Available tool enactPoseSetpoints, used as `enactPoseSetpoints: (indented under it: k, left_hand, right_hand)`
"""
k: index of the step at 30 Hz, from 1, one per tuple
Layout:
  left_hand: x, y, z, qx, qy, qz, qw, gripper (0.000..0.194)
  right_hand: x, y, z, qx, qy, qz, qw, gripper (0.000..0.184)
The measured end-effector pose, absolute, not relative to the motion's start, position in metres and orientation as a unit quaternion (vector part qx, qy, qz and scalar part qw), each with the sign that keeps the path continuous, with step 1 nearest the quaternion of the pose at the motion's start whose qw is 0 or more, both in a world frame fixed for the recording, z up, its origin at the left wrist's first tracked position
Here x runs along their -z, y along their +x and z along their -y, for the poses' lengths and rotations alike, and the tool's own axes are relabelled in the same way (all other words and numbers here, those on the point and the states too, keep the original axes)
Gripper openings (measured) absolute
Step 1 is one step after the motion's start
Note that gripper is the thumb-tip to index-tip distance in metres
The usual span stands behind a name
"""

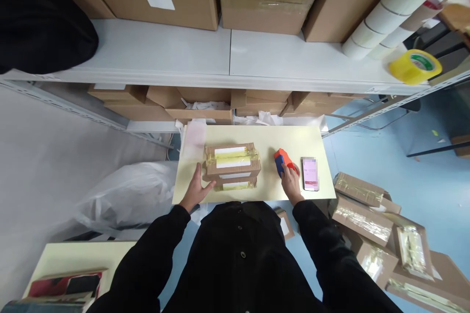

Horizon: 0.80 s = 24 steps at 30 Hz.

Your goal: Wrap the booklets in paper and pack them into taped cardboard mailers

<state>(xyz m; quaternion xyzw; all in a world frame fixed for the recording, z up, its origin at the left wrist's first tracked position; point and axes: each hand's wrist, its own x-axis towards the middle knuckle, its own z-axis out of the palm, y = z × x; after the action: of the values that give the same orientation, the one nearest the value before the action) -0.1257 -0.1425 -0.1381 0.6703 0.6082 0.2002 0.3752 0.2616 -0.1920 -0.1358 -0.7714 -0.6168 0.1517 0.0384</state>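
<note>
This is a packing room or stockroom: a grey metal shelf (161, 51) carries big brown cartons (264, 2), a stack of white rolls (376, 24) and a roll of yellow tape (414, 66), a pale worktable (264, 138) bears a taped parcel (233, 170) and a tape dispenser (279, 159), and sealed boxes (363, 218) (rather untidily heaped) cover part of the blue floor (352, 151).

Left hand (196, 191) at taped box (233, 168), perhaps touching, right hand (291, 184) gripping tape gun (281, 160), phone (310, 174) beside, pale table (266, 138).
</note>
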Motion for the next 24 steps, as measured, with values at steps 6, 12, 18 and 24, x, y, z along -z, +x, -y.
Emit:
enactPoseSetpoints:
  k: [6,12,18,24]
  left_hand:
    - [0.14,-0.113,0.135,-0.223,0.671,-0.583,0.4,0.076]
    - [0.139,-0.115,0.128,-0.222,0.671,-0.569,0.421,0.071]
    - [0.157,-0.118,0.124,-0.193,0.65,-0.58,0.452,0.06]
    - [0.149,-0.107,0.117,-0.262,0.602,-0.571,0.494,0.055]
  right_hand:
    - [0.158,0.256,0.2,-0.181,-0.771,0.609,0.038,0.049]
    - [0.142,0.245,0.193,-0.121,-0.767,0.618,0.124,0.065]
    - [0.118,0.199,0.152,-0.327,-0.65,0.654,0.209,0.088]
    - [0.104,0.18,0.132,-0.434,-0.626,0.583,0.281,0.073]
